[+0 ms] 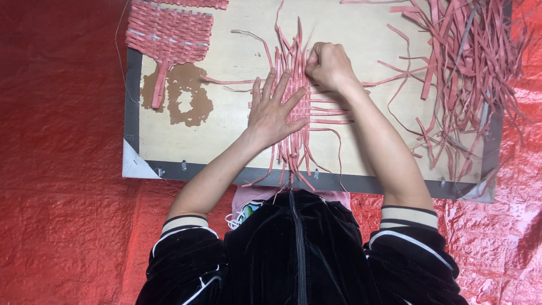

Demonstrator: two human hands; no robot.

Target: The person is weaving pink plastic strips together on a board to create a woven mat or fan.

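Note:
A half-woven mat of pink strips [298, 130] lies in the middle of a pale wooden board [226, 135]. My left hand [272, 110] lies flat on the weave with fingers spread, pressing it down. My right hand [327, 65] is closed at the mat's upper right, pinching a pink strip [293, 56] at the top of the weave. Loose strip ends stick out from the mat on all sides, some over the board's near edge.
A finished pink woven piece [168, 34] lies at the board's far left, above a brown stain [183, 101]. A large heap of loose pink strips [468, 62] covers the right side. Red sheeting [62, 169] surrounds the board. My black sleeves fill the bottom.

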